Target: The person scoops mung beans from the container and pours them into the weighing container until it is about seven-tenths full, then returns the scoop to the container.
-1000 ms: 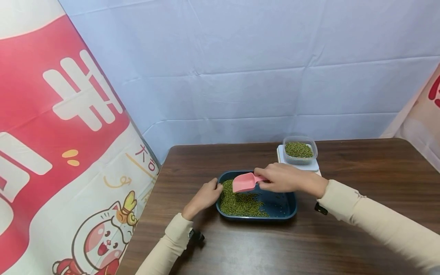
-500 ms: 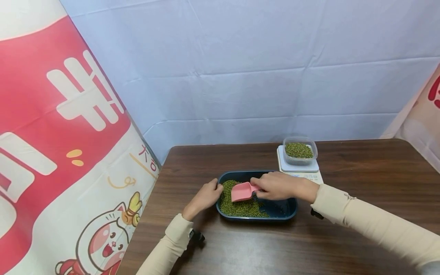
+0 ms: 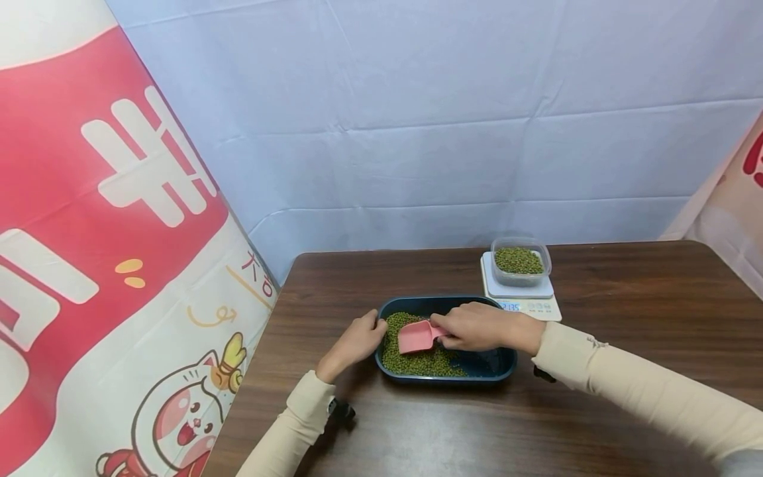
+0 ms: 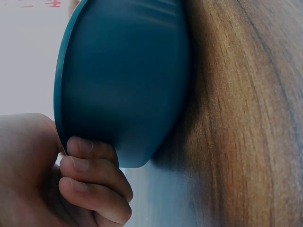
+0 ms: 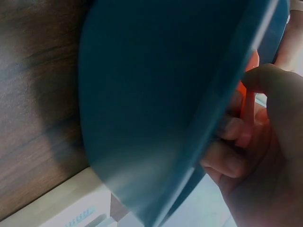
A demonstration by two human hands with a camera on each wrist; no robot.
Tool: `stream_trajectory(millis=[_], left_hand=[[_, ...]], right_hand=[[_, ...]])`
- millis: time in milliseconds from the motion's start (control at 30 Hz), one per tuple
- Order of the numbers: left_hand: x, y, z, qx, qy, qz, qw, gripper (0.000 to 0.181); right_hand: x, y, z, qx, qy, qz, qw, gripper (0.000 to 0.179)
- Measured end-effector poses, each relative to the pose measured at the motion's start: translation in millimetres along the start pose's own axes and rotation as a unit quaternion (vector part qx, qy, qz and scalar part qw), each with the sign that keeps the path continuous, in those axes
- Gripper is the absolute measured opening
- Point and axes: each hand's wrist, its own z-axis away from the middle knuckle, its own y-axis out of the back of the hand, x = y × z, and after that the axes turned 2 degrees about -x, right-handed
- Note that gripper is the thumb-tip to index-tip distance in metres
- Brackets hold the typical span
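Observation:
A dark blue tray [image 3: 477,378] holds green beans [image 3: 411,364], probably mung beans, heaped toward its left side. My left hand [image 3: 357,339] grips the tray's left end; in the left wrist view its curled fingers [image 4: 94,182] press the outer wall near the rim. Inside the tray, a pink scoop [image 3: 415,337] lies low over the beans, its front edge to the left. My right hand [image 3: 483,326] holds the scoop by its handle [image 5: 247,118], partly behind the tray's rim in the right wrist view. Whether beans are in the scoop is too small to tell.
Behind the tray at the right, a white kitchen scale [image 3: 542,307] with a lit display carries a clear plastic container [image 3: 520,278] of green beans. The brown wooden table [image 3: 626,291] ends at a pale cloth backdrop [image 3: 417,165]. A printed banner [image 3: 179,278] hangs at the left.
My right hand has lowered the scoop toward the beans, moving slightly left and nearer to me. The scale's display has come into view. My left hand stays on the tray.

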Motion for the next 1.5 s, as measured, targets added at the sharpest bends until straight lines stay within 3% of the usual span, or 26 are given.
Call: stream_trajectory(millis=[267, 633, 1033, 1233, 1500], left_hand=[[0.3, 0.3, -1.3, 0.003, 0.004, -0.006, 1.0, 0.028], [0.6, 8.4, -1.3, 0.008, -0.014, -0.032, 0.9994, 0.03], [0.8, 20.7, -2.1, 0.039, -0.023, -0.078, 0.9959, 0.023], [5.6, 28.0, -4.8, 0.053, -0.033, -0.093, 0.9937, 0.021], [10.3, 40.9, -11.3, 0.083, -0.071, -0.123, 0.9864, 0.019]], right_hand=[[-2, -1, 1.2, 0.047, 0.036, 0.069, 0.9958, 0.011], [-1, -6, 2.3, 0.044, 0.036, 0.12, 0.9911, 0.013], [0, -1, 7.9, 0.048, 0.015, 0.133, 0.9898, 0.012], [0, 6, 17.1, 0.048, -0.007, 0.114, 0.9922, 0.013], [7, 30, 40.7, 0.12, -0.027, 0.104, 0.9869, 0.012]])
